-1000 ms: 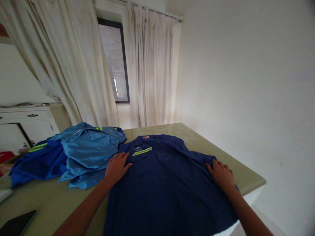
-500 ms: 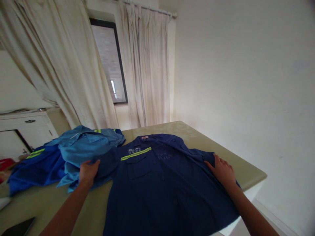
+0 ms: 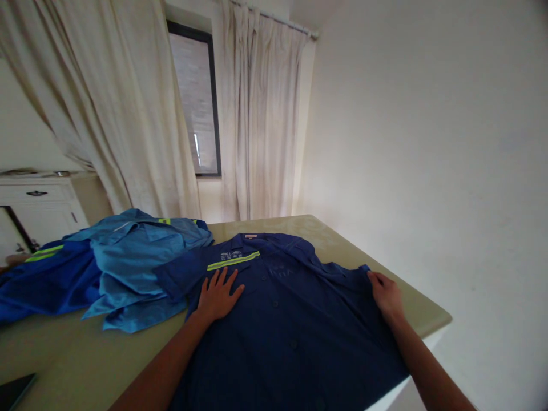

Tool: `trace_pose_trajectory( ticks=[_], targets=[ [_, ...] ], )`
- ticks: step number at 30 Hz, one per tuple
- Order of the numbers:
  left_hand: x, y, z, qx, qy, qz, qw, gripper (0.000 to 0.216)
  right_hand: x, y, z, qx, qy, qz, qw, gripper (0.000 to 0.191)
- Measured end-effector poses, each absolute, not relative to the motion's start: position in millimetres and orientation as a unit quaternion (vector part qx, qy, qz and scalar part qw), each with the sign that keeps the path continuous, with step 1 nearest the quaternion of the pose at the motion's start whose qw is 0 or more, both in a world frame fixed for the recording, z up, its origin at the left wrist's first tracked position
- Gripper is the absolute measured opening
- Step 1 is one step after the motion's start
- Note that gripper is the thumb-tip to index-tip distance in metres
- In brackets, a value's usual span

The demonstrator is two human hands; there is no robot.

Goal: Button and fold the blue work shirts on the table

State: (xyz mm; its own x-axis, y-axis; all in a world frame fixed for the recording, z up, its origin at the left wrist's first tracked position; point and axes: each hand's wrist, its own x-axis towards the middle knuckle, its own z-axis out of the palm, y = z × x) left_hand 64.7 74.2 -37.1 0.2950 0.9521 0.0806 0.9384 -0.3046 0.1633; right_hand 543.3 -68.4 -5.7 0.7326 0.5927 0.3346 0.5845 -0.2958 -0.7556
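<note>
A navy work shirt (image 3: 274, 331) with a yellow-green reflective stripe across one side of its chest lies spread over the table, collar at the far end. My left hand (image 3: 217, 295) rests flat on the chest just below the stripe, fingers spread. At the right, my right hand (image 3: 385, 291) pinches the end of the shirt's right-side sleeve between thumb and fingers. The left-side sleeve lies stretched out toward the other garments. The shirt's lower hem runs out of view at the bottom.
A light blue shirt (image 3: 137, 257) and a bright blue garment (image 3: 55, 285) with yellow-green stripes lie heaped at the left of the table (image 3: 299, 225). A dark flat object (image 3: 17, 391) sits at the lower left. Behind are a white cabinet (image 3: 47, 202), curtains (image 3: 265, 114) and a wall.
My left hand has left the left-side sleeve and moved right onto the shirt's chest. My right hand has gone from lying on the other sleeve to pinching its end.
</note>
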Motion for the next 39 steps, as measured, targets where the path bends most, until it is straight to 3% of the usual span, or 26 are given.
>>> trace_pose_trajectory(
  ticks=[3, 6, 8, 10, 12, 14, 20, 28, 33, 37, 39],
  targets=[
    [55, 102, -35, 0.809, 0.581, 0.081, 0.044, 0.073, 533, -54, 31, -0.644, -0.272, 0.05, 0.714, 0.052],
    [46, 122, -33, 0.818, 0.568, 0.083, 0.029, 0.069, 488, -59, 81, -0.526, -0.312, 0.151, 0.777, 0.049],
    [43, 125, -32, 0.827, 0.554, 0.094, 0.01, 0.065, 446, -77, 105, -0.501, -0.453, 0.25, 0.693, 0.044],
    [42, 121, -32, 0.841, 0.527, 0.123, -0.009, 0.058, 402, -100, 115, -0.455, -0.62, 0.315, 0.556, 0.037],
    [42, 111, -33, 0.856, 0.491, 0.159, -0.011, 0.053, 365, -121, 108, -0.363, -0.757, 0.364, 0.402, 0.033],
    [45, 96, -33, 0.866, 0.464, 0.187, 0.02, 0.047, 341, -134, 88, -0.301, -0.817, 0.385, 0.306, 0.034],
    [73, 60, -27, 0.856, 0.446, 0.218, 0.147, 0.058, 338, -139, 44, -0.433, -0.812, 0.315, 0.231, 0.044],
    [120, 48, -26, 0.848, 0.476, 0.198, 0.121, 0.067, 368, -117, 43, -0.596, -0.774, 0.179, 0.12, 0.063],
    [112, 25, -38, 0.887, 0.416, 0.155, 0.123, 0.072, 418, -46, 37, -0.663, -0.702, 0.156, 0.207, 0.057],
    [91, 6, -39, 0.891, 0.405, 0.148, 0.138, 0.07, 442, 23, 31, -0.715, -0.455, 0.351, 0.398, 0.044],
    [83, -2, -41, 0.894, 0.398, 0.151, 0.141, 0.068, 440, 52, 25, -0.716, -0.362, 0.395, 0.447, 0.042]
  ],
)
